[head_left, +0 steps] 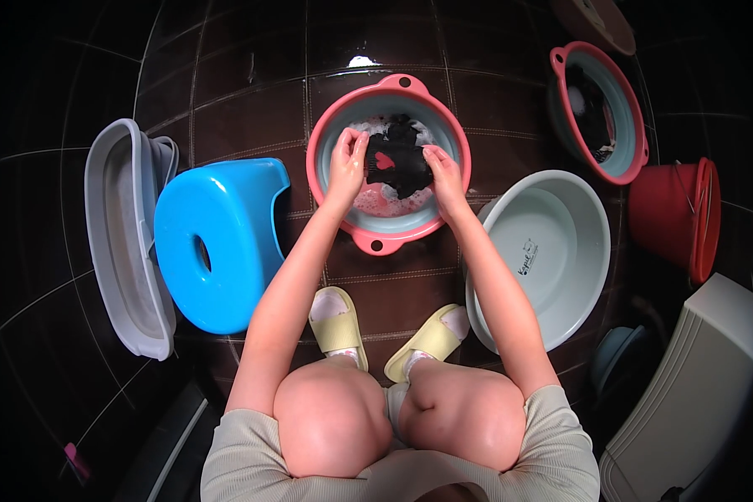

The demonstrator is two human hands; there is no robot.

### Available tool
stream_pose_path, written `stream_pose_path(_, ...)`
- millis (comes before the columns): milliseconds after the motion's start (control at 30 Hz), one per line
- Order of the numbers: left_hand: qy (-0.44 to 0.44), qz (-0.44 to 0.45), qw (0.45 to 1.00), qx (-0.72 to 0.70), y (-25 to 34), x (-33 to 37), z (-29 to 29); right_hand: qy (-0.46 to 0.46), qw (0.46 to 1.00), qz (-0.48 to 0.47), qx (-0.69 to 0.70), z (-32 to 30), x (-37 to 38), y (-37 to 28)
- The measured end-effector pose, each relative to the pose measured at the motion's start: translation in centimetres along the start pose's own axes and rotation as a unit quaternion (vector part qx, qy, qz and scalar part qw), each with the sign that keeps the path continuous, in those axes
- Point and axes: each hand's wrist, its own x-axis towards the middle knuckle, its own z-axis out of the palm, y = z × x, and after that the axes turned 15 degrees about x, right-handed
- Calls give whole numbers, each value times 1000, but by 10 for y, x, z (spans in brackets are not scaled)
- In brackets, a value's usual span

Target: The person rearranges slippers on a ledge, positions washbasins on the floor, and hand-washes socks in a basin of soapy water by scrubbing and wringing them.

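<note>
Clearly, the left hand (349,167) and right hand (445,177) pinch opposite edges of the black heart-print cloth (408,169) over the sudsy pink-rimmed basin (463,155). Likely soaked, it should feel soft and slippery, best held by both sides.

Hands (348,163) 2; held cloth (410,164) 1; pink-rimmed basins (315,155) 2 whole; pale basin (556,230) 1; grey tubs (105,226) at least 1; stool (234,213) 1; bucket (665,205) 1; slippers (339,333) 2; socks (326,306) 2

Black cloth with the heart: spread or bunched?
Partly spread: left hand and right hand hold the black cloth at opposite sides, its red heart showing.
</note>
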Motion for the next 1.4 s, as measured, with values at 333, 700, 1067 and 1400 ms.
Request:
stream_pose_path(333,-112,154,980,60,-5,6,8,-115,982,57,-138,25,5,-14)
stream_pose_path(700,-271,-147,943,122,6,7,-2,-111,986,-16,-121,9,13,-7)
stream_pose_path(1067,-23,97,877,470,-46,8,17,-12,769,-80,-634,-2,7,17)
stream_pose_path(1400,-8,163,694,702,-89,8,43,6,515,-94,-852,-12,22,80)
